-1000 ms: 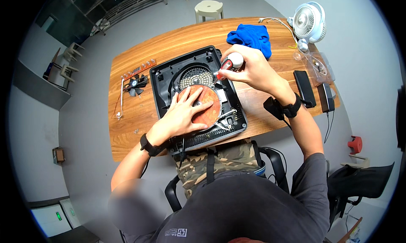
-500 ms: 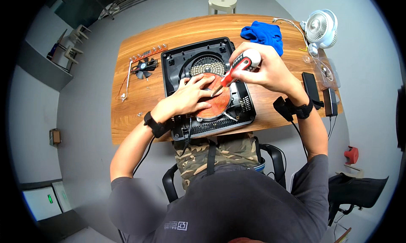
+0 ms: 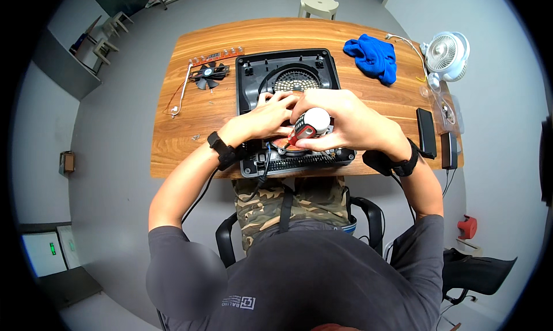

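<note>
My right hand [image 3: 344, 116] grips a screwdriver [image 3: 311, 125] with a white-capped, red and black handle, held steeply over the near half of an open black appliance housing [image 3: 250, 77]. Its tip is hidden. My left hand [image 3: 265, 119], fingers apart and slightly bent, rests on the orange copper-coloured disc [image 3: 282, 144] inside the housing, just left of the screwdriver. Both hands cover much of the disc. A round perforated grille [image 3: 296, 80] shows behind them, and a black cable [image 3: 265, 169] hangs over the housing's near edge.
On the wooden table [image 3: 173, 146] lie a small black fan [image 3: 208, 74], an orange circuit strip [image 3: 216, 55], loose screws [image 3: 196, 137], a blue cloth [image 3: 371, 57], a white fan [image 3: 446, 54], a plastic tray [image 3: 446, 106] and two black boxes [image 3: 426, 132]. A stool [image 3: 318, 5] stands beyond.
My right hand has moved down and toward me with the screwdriver, from the disc's far edge to its near part. My left hand stays on the disc. The view has shifted somewhat.
</note>
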{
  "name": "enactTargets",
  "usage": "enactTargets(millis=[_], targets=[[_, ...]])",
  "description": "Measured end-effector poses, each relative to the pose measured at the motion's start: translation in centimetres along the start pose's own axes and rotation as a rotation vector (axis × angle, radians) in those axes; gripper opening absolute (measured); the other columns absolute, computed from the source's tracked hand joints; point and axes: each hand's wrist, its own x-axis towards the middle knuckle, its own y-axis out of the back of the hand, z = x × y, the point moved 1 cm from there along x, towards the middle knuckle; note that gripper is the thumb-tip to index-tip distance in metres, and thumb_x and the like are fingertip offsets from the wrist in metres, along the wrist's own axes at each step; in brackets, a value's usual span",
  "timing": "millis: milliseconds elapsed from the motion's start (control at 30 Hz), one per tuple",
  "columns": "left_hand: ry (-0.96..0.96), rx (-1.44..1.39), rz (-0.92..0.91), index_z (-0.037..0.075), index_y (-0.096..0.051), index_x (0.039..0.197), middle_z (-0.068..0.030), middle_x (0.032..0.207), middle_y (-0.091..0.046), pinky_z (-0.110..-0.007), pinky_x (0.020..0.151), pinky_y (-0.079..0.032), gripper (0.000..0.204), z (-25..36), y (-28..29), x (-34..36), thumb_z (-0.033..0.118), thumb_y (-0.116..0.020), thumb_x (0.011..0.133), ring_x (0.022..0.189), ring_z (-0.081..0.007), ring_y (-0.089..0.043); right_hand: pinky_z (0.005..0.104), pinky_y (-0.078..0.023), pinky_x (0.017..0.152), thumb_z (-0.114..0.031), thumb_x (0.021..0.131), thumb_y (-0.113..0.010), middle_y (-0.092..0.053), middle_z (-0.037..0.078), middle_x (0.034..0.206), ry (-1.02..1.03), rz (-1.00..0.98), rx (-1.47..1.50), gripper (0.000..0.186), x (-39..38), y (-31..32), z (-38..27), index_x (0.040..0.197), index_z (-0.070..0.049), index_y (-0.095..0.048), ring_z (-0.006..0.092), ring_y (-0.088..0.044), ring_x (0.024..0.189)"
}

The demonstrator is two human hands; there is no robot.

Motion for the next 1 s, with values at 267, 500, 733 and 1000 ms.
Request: enactTargets(millis=[267, 500, 733, 1000], targets=[[-0.022, -0.038, 0.023, 0.020, -0.057, 0.142, -0.0102, 0.158, -0.037, -0.060, 0.112, -0.024, 0.066, 0.1, 0.5, -0.4, 0.041, -0.078, 0.084, 0.147, -0.0353, -0.028, 0.0366, -0.054, 0.078, -0.020, 0.079, -0.088, -0.068, 0.010, 0.096, 0.026, -0.043, 0.019, 0.036, 0.8, -1.1, 0.2, 0.102, -0.005, -0.065, 0.0293, -0.068, 0.089], [0.028, -0.092, -0.029, 0.027, -0.050, 0.149, -0.0062, 0.162, -0.039, -0.055, 0.116, -0.019, 0.079, 1.1, 1.6, -0.2, 0.038, -0.083, 0.079, 0.151, -0.0311, -0.026, 0.0380, -0.055, 0.080, -0.019, 0.080, -0.087, -0.069, 0.012, 0.097, 0.050, -0.065, 0.011, 0.035, 1.1, -1.9, 0.3, 0.102, -0.005, -0.063, 0.0309, -0.069, 0.091], [-0.013, -0.081, 0.010, 0.028, -0.045, 0.152, -0.0026, 0.159, -0.043, -0.058, 0.111, -0.024, 0.080, 1.5, 1.9, -0.6, 0.033, -0.081, 0.081, 0.149, -0.0321, -0.030, 0.0390, -0.056, 0.082, -0.019, 0.082, -0.085, -0.068, 0.013, 0.103, 0.109, -0.093, -0.022, 0.036, 1.4, -2.3, 0.4, 0.106, -0.005, -0.062, 0.0323, -0.068, 0.093], [0.024, -0.106, 0.030, 0.024, -0.049, 0.152, -0.0059, 0.161, -0.041, -0.054, 0.115, -0.020, 0.075, 1.1, 1.5, -0.5, 0.045, -0.073, 0.084, 0.150, -0.0300, -0.029, 0.0432, -0.056, 0.078, -0.029, 0.091, -0.076, -0.064, 0.013, 0.100, 0.098, -0.169, -0.260, 0.030, 1.2, -2.2, -2.4, 0.107, -0.010, -0.058, 0.0361, -0.065, 0.090]])
